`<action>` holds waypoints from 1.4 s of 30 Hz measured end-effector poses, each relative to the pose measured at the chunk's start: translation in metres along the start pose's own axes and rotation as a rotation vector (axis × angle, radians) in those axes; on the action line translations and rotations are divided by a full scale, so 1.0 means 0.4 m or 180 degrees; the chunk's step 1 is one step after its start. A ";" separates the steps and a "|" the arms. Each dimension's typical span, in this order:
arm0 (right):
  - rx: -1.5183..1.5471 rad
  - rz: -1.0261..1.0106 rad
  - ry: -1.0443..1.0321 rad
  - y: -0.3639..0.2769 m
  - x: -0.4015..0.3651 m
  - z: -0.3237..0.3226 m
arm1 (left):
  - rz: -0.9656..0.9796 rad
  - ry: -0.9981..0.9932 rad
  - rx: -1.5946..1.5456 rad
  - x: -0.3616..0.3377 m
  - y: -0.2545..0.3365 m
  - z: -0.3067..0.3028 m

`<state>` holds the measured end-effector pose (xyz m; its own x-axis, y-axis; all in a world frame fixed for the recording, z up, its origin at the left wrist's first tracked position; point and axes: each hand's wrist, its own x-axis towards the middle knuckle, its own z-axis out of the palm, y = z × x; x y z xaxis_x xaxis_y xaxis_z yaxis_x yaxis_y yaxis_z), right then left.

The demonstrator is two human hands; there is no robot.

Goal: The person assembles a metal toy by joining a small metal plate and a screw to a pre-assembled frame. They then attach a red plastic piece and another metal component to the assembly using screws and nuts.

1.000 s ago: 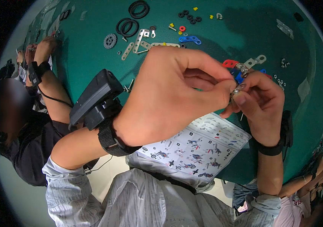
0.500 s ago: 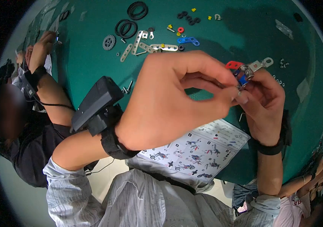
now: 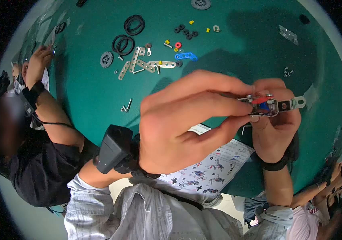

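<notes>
A small metal construction-kit assembly [image 3: 265, 106] with red and blue pieces sits between my two hands, right of centre. At its right end a silver bracket with a rounded hole sticks out. My left hand [image 3: 187, 120] pinches the assembly's left end, thumb below and fingers above. Behind and under it, the curled fingers and thumb of my right hand [image 3: 277, 130] grip the same piece. My fingers cover part of it. Below the hands lies a printed instruction sheet [image 3: 215, 168], partly behind my left hand.
On the green table [image 3: 83, 92] lie black rubber tyres [image 3: 134, 25], a grey wheel [image 3: 106, 59], perforated metal strips [image 3: 161, 64], a blue strip [image 3: 186, 57], black rings [image 3: 189, 36] and screws [image 3: 129, 105]. A co-worker's arm [image 3: 57, 100] reaches in at left; other hands [image 3: 339, 180] show at lower right.
The assembly has been turned, so its bracket now points right and lies level. My left hand has rotated, with its fingers extending over the assembly. The camera view has shifted.
</notes>
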<state>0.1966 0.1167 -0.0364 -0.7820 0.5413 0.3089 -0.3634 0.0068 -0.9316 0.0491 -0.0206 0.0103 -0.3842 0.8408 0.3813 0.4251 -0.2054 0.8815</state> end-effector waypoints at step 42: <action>-0.1498 -0.0246 -0.0235 -0.044 0.028 -0.002 | 0.0180 -0.0267 -0.0129 -0.005 -0.062 -0.030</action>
<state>0.1947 0.1231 -0.0165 -0.8018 0.4634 0.3775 -0.1665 0.4334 -0.8857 0.0296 -0.0232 -0.0089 -0.2897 0.8660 0.4076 0.4102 -0.2724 0.8704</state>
